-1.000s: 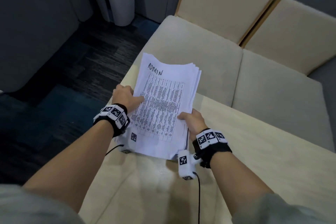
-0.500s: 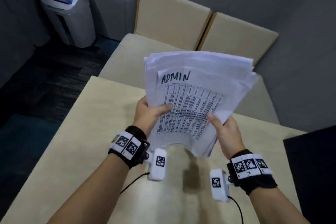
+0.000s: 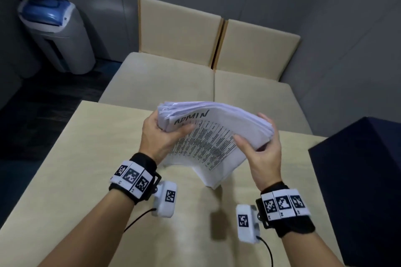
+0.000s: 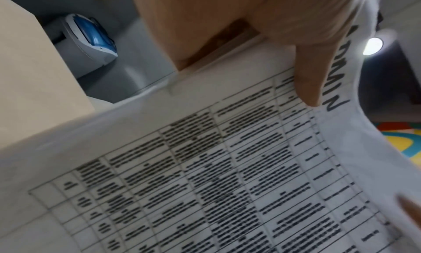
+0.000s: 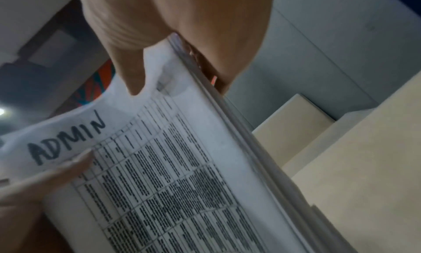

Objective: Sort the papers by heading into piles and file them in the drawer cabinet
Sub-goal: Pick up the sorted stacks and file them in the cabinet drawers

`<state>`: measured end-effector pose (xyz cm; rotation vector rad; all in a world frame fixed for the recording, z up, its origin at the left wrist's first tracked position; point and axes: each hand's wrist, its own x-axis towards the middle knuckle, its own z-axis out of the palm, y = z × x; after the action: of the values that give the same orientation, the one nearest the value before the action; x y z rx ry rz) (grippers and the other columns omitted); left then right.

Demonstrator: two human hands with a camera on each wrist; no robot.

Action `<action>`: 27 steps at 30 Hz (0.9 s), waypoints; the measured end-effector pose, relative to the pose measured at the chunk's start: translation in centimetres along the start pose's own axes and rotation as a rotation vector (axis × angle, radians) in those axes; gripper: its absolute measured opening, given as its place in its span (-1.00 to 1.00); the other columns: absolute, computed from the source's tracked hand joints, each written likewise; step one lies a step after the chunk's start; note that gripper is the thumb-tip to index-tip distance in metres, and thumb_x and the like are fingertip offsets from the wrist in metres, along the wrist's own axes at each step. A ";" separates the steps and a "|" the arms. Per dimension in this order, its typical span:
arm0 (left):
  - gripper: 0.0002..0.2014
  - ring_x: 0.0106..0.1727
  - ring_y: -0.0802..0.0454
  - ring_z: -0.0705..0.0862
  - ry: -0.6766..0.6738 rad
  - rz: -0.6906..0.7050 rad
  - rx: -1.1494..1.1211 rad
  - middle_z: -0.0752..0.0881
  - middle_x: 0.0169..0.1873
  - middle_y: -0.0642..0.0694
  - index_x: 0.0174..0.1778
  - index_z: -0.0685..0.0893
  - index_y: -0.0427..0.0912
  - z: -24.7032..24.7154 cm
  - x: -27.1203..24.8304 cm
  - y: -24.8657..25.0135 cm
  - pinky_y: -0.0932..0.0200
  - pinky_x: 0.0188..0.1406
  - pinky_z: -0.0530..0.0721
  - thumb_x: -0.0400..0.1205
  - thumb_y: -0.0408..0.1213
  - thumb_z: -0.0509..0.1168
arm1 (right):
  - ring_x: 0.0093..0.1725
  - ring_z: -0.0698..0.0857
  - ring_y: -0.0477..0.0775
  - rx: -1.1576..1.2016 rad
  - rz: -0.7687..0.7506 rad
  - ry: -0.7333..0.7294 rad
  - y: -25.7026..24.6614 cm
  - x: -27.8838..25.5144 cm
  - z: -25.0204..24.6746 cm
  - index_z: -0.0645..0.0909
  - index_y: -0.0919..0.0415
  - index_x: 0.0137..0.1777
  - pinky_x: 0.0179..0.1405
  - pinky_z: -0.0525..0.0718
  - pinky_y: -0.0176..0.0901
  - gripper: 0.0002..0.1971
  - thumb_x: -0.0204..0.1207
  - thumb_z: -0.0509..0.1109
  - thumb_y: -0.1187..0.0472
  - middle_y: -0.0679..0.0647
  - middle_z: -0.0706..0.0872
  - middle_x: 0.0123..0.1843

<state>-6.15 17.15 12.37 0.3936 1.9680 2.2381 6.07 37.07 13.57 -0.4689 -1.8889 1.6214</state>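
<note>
A thick stack of white papers [image 3: 212,136] hangs above the beige table [image 3: 76,158], its lower corner close to the tabletop. The top sheet carries a printed table and the handwritten heading ADMIN [image 3: 192,117]. My left hand [image 3: 161,136] grips the stack's left edge, thumb [image 4: 309,87] lying over the top sheet near the heading. My right hand [image 3: 258,143] grips the right edge, thumb [image 5: 132,76] on top and fingers wrapped behind. The stack [image 4: 205,167] bends a little between the hands and its sheet edges [image 5: 239,149] fan out. No drawer cabinet is recognisable in view.
A beige sofa [image 3: 173,84] with two back cushions stands just beyond the table. A grey bin with a blue lid [image 3: 56,32] sits in the far left corner. A dark blue block [image 3: 358,169] rises at the table's right side.
The stack has tipped from nearly upright toward flat and come lower over the table. Both hands have shifted up its side edges. The head view has swung right since the oldest frame.
</note>
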 end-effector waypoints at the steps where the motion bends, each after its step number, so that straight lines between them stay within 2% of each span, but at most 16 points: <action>1: -0.54 -0.03 -0.08 0.83 0.001 -0.016 0.003 0.84 -0.07 -0.18 0.11 0.73 -0.35 0.0 0.1 -0.2 0.02 -0.05 0.81 0.30 -0.35 0.64 | 0.28 0.70 0.00 -0.024 -0.054 0.007 -0.4 0.3 -0.2 0.35 0.03 0.59 0.31 0.68 0.03 -0.16 0.34 0.67 0.24 0.05 0.67 0.29; 3: -0.60 -0.06 -0.09 0.83 -0.007 -0.037 0.020 0.85 -0.11 -0.15 0.02 0.78 -0.28 0.0 0.4 -0.7 -0.05 -0.06 0.82 0.29 -0.30 0.65 | 0.40 0.62 0.10 -0.174 -0.214 0.013 -1.2 0.8 -0.6 0.19 -0.10 0.70 0.31 0.65 0.17 -0.09 0.45 0.62 0.22 0.04 0.58 0.41; 4: -0.63 -0.06 -0.11 0.83 -0.011 -0.042 0.028 0.85 -0.12 -0.15 -0.02 0.79 -0.25 0.0 0.5 -0.8 -0.07 -0.06 0.81 0.28 -0.28 0.65 | 0.43 0.59 0.11 -0.277 -0.309 0.000 -1.5 1.1 -0.9 0.22 -0.08 0.69 0.31 0.64 0.19 -0.15 0.49 0.58 0.23 0.07 0.55 0.44; 6: -0.65 -0.06 -0.11 0.83 -0.020 -0.053 0.028 0.86 -0.12 -0.15 -0.06 0.81 -0.20 0.0 0.8 -1.1 -0.07 -0.06 0.81 0.27 -0.26 0.65 | 0.44 0.57 0.03 -0.455 -0.458 -0.077 -2.0 1.8 -1.4 0.46 0.11 0.58 0.36 0.61 0.12 -0.40 0.54 0.53 0.26 0.14 0.57 0.42; 7: -0.64 -0.05 -0.10 0.83 -0.033 -0.064 0.033 0.86 -0.12 -0.14 -0.05 0.80 -0.20 0.0 0.9 -1.4 -0.05 -0.06 0.81 0.27 -0.25 0.65 | 0.43 0.58 0.00 -0.502 -0.486 -0.104 -2.1 2.1 -1.6 0.56 0.18 0.50 0.39 0.59 0.09 -0.49 0.55 0.52 0.27 0.16 0.59 0.40; 9: -0.63 -0.03 -0.04 0.82 -0.081 -0.082 0.087 0.85 -0.11 -0.11 0.01 0.79 -0.18 0.1 1.1 -2.2 -0.02 -0.04 0.81 0.31 -0.22 0.64 | 0.45 0.57 -0.04 -0.508 -0.460 -0.098 -1.8 2.1 -2.0 0.58 0.23 0.48 0.44 0.56 0.04 -0.51 0.55 0.51 0.25 0.14 0.59 0.43; 11: -0.72 -0.04 -0.04 0.80 -0.094 -0.085 0.162 0.85 -0.12 -0.11 -0.02 0.79 -0.14 0.4 1.0 -3.1 -0.06 -0.02 0.80 0.39 -0.17 0.59 | 0.51 0.52 -0.06 -0.412 -0.323 -0.088 -1.5 1.8 -2.3 0.41 0.15 0.62 0.44 0.56 -0.03 -0.33 0.53 0.54 0.20 0.06 0.54 0.51; 13: -0.76 -0.19 -0.10 0.74 -0.066 -0.110 0.199 0.82 -0.21 -0.19 -0.20 0.79 -0.19 0.5 1.1 -3.9 -0.15 -0.10 0.75 0.46 -0.06 0.51 | 0.47 0.57 -0.10 -0.222 -0.124 -0.079 -1.3 1.3 -2.2 0.21 0.03 0.70 0.34 0.63 -0.14 -0.12 0.45 0.60 0.17 -0.01 0.51 0.54; 16: -0.47 -0.38 0.01 0.54 -0.050 -0.071 0.218 0.70 -0.42 -0.33 -0.40 0.69 -0.26 0.2 1.1 -4.2 0.01 -0.34 0.59 0.49 0.23 0.39 | 0.34 0.68 -0.08 -0.016 0.117 -0.039 0.7 0.8 -2.6 0.15 0.06 0.71 0.16 0.69 -0.28 0.03 0.33 0.70 0.15 0.05 0.52 0.52; 18: -0.38 -0.48 -0.06 0.46 -0.085 0.009 0.266 0.63 -0.48 -0.37 -0.45 0.64 -0.26 0.2 1.0 -4.0 0.03 -0.50 0.51 0.50 0.33 0.33 | 0.35 0.68 -0.01 -0.033 0.268 -0.036 2.8 0.0 -3.6 0.14 0.06 0.71 0.11 0.71 -0.26 0.11 0.22 0.71 0.00 0.10 0.51 0.54; 20: -0.47 -0.53 -0.06 0.35 -0.097 0.026 0.287 0.49 -0.59 -0.19 -0.54 0.55 -0.15 0.7 0.7 -3.4 0.11 -0.56 0.37 0.52 0.22 0.35 | 0.36 0.64 -0.11 -0.142 0.401 -0.078 4.7 -1.9 -5.0 0.09 0.04 0.72 0.07 0.69 -0.31 0.18 0.14 0.68 -0.09 0.07 0.48 0.55; 22: -0.52 -0.50 0.02 0.32 -0.073 -0.029 0.247 0.42 -0.55 -0.12 -0.52 0.51 -0.24 1.3 0.2 -2.9 0.16 -0.52 0.33 0.54 0.06 0.39 | 0.40 0.59 -0.14 -0.220 0.520 -0.140 6.3 -4.6 -6.7 0.07 0.02 0.73 0.13 0.62 -0.32 0.27 0.05 0.69 -0.20 0.06 0.49 0.56; 24: -0.52 -0.40 -0.02 0.42 -0.057 -0.088 0.138 0.47 -0.43 -0.19 -0.34 0.56 -0.47 2.1 -0.7 -2.9 0.09 -0.43 0.48 0.58 -0.05 0.41 | 0.45 0.57 -0.08 -0.210 0.626 -0.209 7.3 -7.3 -8.5 0.07 0.01 0.73 0.20 0.60 -0.29 0.38 -0.07 0.71 -0.31 0.06 0.50 0.56; 25: -0.56 -0.33 -0.05 0.49 -0.043 -0.116 0.080 0.52 -0.36 -0.21 -0.24 0.61 -0.50 2.6 -1.3 -2.8 0.06 -0.35 0.57 0.60 -0.09 0.40 | 0.45 0.57 -0.08 -0.191 0.664 -0.238 7.5 -8.4 -9.2 0.07 0.03 0.73 0.17 0.61 -0.32 0.42 -0.12 0.73 -0.35 0.05 0.52 0.55; 27: -0.78 -0.21 -0.04 0.65 0.024 -0.172 -0.039 0.69 -0.31 -0.11 -0.19 0.67 -0.28 4.3 -2.9 -1.9 0.12 -0.17 0.68 0.62 -0.17 0.41 | 0.39 0.65 -0.05 -0.118 0.724 -0.260 7.4 -10.3 -10.4 0.11 0.08 0.73 0.04 0.67 -0.38 0.41 -0.10 0.75 -0.33 0.05 0.58 0.50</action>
<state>-2.27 20.70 10.68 0.1858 1.8867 2.1791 19.66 40.08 4.94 -1.1416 -2.1551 2.1018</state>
